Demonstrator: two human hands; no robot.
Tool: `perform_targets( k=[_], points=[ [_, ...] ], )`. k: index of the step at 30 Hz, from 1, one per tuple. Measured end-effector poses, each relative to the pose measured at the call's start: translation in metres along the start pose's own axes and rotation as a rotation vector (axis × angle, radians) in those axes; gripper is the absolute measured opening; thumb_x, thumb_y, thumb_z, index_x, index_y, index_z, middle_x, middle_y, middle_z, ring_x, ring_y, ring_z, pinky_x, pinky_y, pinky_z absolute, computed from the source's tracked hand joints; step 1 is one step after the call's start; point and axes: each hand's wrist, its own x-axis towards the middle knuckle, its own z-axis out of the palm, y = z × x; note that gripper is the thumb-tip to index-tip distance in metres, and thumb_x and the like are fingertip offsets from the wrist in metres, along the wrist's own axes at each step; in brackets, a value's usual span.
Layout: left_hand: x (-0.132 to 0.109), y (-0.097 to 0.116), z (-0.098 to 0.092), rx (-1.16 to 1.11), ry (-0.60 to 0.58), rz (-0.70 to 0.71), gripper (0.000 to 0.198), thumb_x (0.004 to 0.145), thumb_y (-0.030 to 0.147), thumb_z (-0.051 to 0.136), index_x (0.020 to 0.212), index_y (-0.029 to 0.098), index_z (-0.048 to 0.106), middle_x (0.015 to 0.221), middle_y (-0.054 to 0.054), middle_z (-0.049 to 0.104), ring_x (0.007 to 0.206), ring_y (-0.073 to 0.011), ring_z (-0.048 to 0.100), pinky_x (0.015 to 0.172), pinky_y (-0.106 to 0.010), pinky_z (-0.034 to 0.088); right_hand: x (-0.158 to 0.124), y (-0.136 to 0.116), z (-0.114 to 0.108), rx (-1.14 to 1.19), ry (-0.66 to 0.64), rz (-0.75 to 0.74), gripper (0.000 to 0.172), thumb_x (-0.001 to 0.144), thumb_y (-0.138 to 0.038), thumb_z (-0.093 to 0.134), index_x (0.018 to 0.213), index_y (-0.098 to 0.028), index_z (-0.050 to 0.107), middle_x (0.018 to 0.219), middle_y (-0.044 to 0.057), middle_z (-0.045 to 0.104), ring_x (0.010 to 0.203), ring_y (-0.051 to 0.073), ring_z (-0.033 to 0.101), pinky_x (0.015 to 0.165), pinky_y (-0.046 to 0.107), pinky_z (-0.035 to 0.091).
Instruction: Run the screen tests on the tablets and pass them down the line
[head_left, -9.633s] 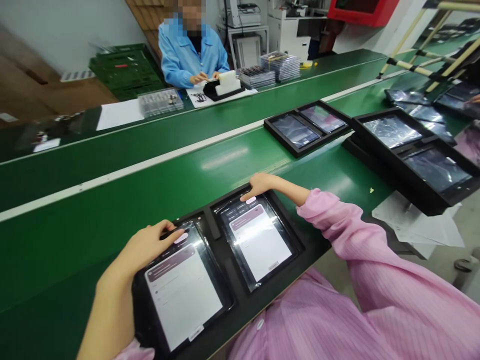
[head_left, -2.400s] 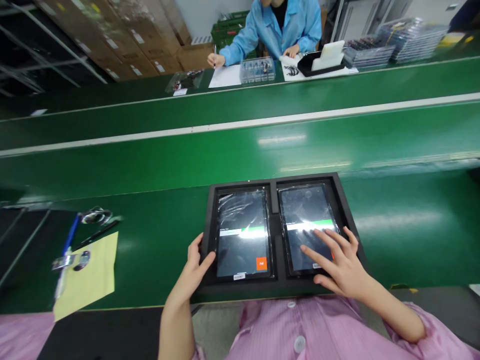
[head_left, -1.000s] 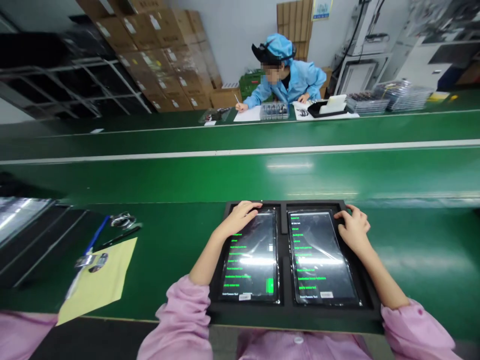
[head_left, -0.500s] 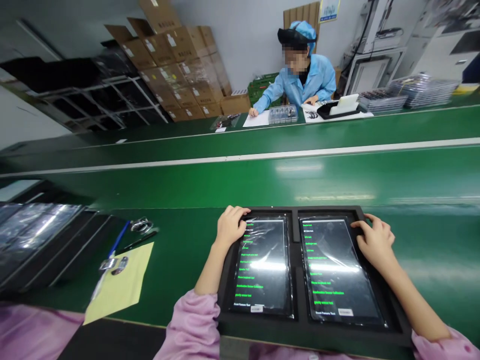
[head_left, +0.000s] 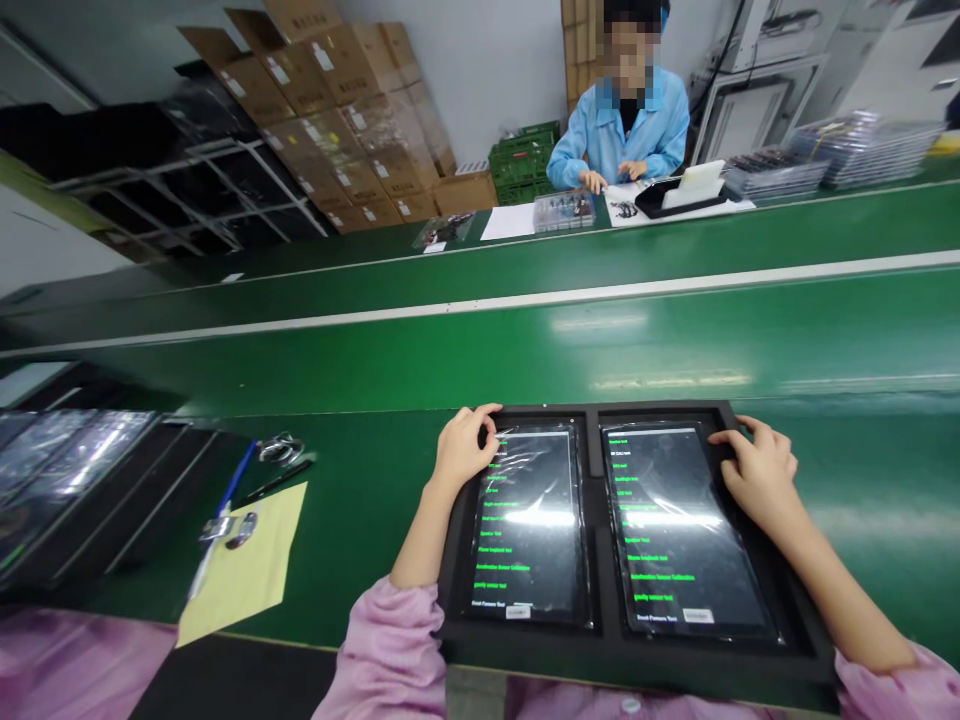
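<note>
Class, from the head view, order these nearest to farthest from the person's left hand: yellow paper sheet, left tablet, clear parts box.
1. Left tablet: under the left hand.
2. Yellow paper sheet: on the belt, to the hand's left.
3. Clear parts box: on the far bench.

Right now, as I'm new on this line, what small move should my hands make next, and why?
Probably tap the top line of the green test list on each screen. The left hand and right hand rest at the upper edges of the left tablet and right tablet, close to those lines, and both tablets sit side by side in the black tray.
</note>
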Motion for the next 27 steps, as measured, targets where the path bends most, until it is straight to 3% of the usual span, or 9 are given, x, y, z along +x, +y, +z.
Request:
perform_targets(
  k=[8,16,22,27],
  points=[
    [0.0,-0.001,-0.002,-0.007,-0.002,0.053,0.047,0.075,0.019,0.054,0.122,0.022,0.06,0.087,0.0,0.07,0.084,-0.0231,0.059,0.082,-0.036,0.05,-0.001,0.004,0.003,0.03,0.033,-0.055,0.033,0.077,-0.014,0.047,0.1,-0.021,0.07,0.128,0.015,0.048,0.115,0.036,0.046,0.086,0.051,0.046],
    [0.001,-0.001,0.0,-0.001,-0.034,0.0,0.043,0.077,0.017,0.053,0.119,0.022,0.06,0.082,0.001,0.07,0.083,-0.0227,0.06,0.079,-0.035,0.049,-0.002,0.003,0.001,0.027,0.039,-0.063,0.034,0.078,-0.013,0.047,0.1,-0.02,0.071,0.128,0.016,0.049,0.114,0.036,0.047,0.086,0.053,0.048],
    [0.002,-0.002,0.004,-0.053,-0.031,-0.047,0.029,0.078,0.017,0.05,0.105,0.021,0.06,0.083,-0.001,0.068,0.084,-0.0224,0.061,0.078,-0.034,0.049,-0.006,-0.009,-0.008,-0.102,0.069,-0.069,0.032,0.076,-0.009,0.054,0.102,-0.018,0.071,0.137,0.017,0.043,0.118,0.039,0.044,0.091,0.059,0.047],
    [0.002,-0.003,0.005,-0.07,-0.038,-0.082,0.021,0.078,0.018,0.049,0.097,0.023,0.058,0.085,-0.002,0.068,0.087,-0.0224,0.061,0.078,-0.034,0.05,-0.008,-0.01,-0.009,-0.08,0.091,-0.074,0.039,0.077,-0.006,0.049,0.1,-0.022,0.077,0.139,0.014,0.04,0.117,0.038,0.043,0.088,0.056,0.049]
  ],
)
